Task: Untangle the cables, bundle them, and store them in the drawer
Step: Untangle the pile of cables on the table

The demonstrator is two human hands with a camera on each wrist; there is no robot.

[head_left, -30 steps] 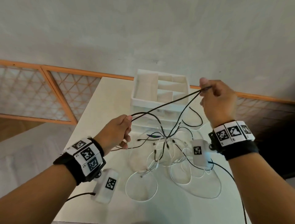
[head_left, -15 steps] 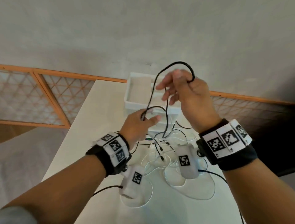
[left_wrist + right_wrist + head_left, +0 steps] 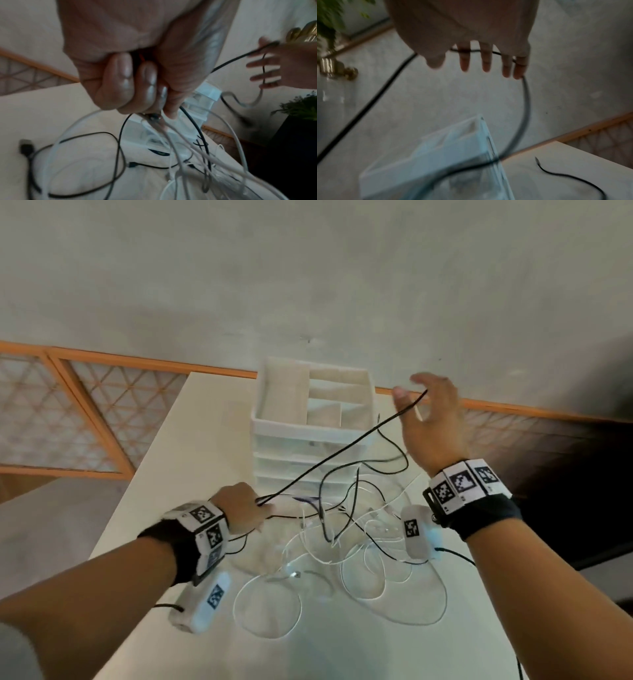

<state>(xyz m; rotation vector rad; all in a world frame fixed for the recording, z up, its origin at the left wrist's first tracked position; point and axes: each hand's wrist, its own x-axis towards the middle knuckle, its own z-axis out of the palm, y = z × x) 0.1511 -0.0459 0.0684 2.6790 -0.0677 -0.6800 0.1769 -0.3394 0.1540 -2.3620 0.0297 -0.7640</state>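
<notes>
A black cable stretches taut from my left hand up to my right hand. The left hand grips one end in a closed fist low over the table. The right hand is raised beside the white drawer unit, its fingers straight and spread, and the cable lies draped across them and hangs down in a curve. A tangle of white and black cables lies on the table in front of the drawer unit. The unit's open top tray holds nothing.
The white table ends at a left edge near my left arm. An orange lattice railing runs behind it. A black plug lies on the table at the left. A plant stands to the right.
The hands were close together with the right one holding a loop high. They have drawn apart, the left dropping down-left, the right moving right and spreading its fingers, and the cable is now taut.
</notes>
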